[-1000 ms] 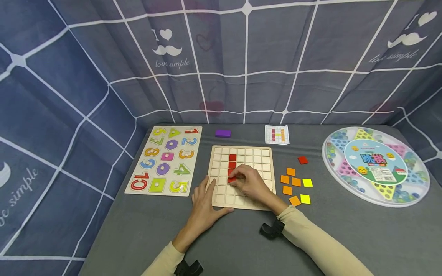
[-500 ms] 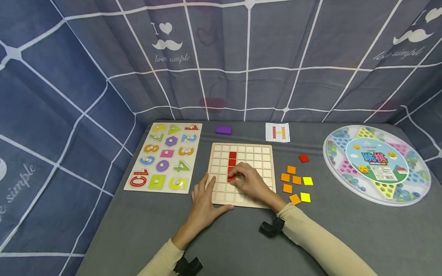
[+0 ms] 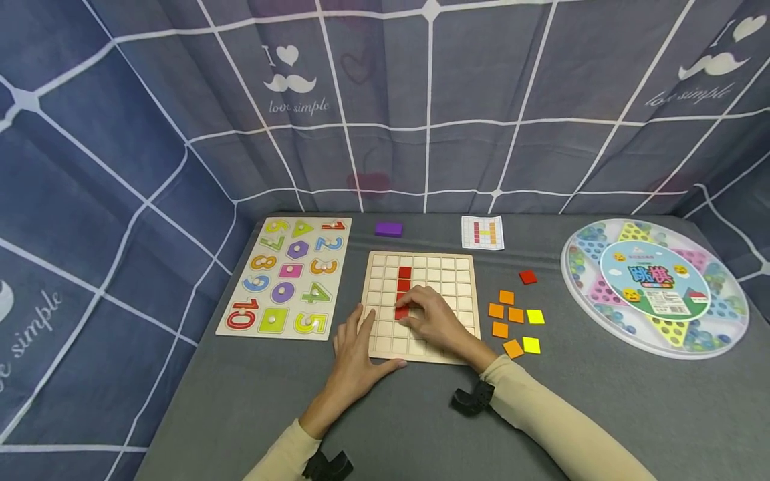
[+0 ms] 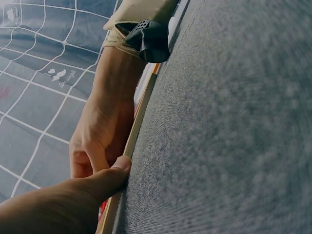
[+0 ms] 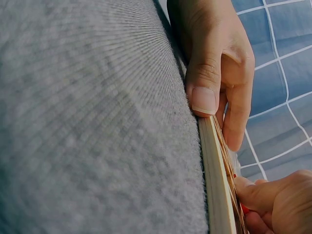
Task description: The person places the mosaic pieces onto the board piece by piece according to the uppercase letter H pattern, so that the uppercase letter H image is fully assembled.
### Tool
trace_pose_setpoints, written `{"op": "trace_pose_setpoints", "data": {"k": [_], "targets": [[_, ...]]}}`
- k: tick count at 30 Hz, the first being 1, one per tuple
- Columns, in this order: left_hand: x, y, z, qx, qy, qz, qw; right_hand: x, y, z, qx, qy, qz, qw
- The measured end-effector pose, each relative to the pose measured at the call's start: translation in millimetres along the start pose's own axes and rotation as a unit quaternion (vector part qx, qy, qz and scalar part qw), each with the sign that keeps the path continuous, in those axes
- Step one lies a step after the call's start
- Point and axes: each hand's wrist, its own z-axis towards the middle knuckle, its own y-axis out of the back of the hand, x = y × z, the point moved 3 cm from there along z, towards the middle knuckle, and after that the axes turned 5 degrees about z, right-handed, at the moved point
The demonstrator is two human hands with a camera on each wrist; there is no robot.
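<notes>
A wooden grid board lies on the grey table, with a column of red square tiles in its cells. My right hand is over the board, thumb and fingertips pinching a red tile at the column's near end. Its fingers partly cover the column; in the right wrist view only a sliver of red shows by them. My left hand steadies the board's near left corner, fingers extended along the left side. Its thumb presses the front edge in the left wrist view.
Right of the board lie several orange tiles, two yellow tiles and a loose red tile. Behind are a pattern card and a purple block. A number puzzle lies left, a round game box far right.
The head view shifts slightly. Both hands stay in nearly the same place on the board, and the tiles have not visibly moved.
</notes>
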Motion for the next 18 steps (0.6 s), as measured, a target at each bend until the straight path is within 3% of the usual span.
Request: {"op": "trace_pose_setpoints", "data": {"k": [6,18], "targets": [[-0.3,-0.5,-0.7,-0.002,-0.004,0.002,1.0,-2.4,-0.2,-1.5,0.002,-0.008,-0.001,1.0],[-0.2,-0.3,0.1,0.001,0.0,0.003,1.0,-3.9,-0.6,-1.2,0.003,0.022,0.0,0.9998]]}}
